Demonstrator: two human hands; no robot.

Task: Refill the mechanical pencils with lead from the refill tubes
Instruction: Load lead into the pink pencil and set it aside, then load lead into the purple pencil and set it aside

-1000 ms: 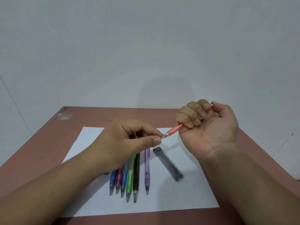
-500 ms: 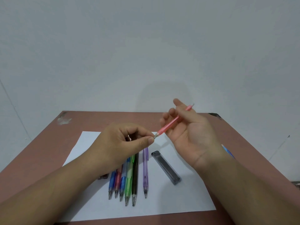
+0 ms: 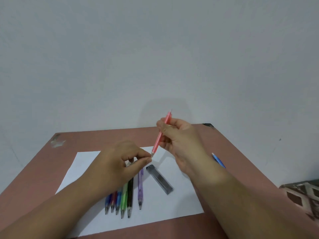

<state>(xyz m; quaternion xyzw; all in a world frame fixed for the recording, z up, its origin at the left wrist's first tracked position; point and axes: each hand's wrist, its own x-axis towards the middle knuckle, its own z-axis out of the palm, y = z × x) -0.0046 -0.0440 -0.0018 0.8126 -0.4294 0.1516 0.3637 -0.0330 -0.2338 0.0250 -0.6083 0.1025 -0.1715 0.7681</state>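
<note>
My work surface is a reddish-brown table (image 3: 224,144) with a worn patch at its far left corner. A white paper sheet (image 3: 82,166) lies flat on it. To the right of the sheet, directly on the table, lies a blue pencil (image 3: 218,160), partly hidden by my forearm.

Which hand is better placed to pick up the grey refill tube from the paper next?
Probably the left hand: it hovers close beside the grey refill tube, pinching only at the pink pencil's tip. The right hand grips the pencil's barrel, raised, and should keep it.
</note>
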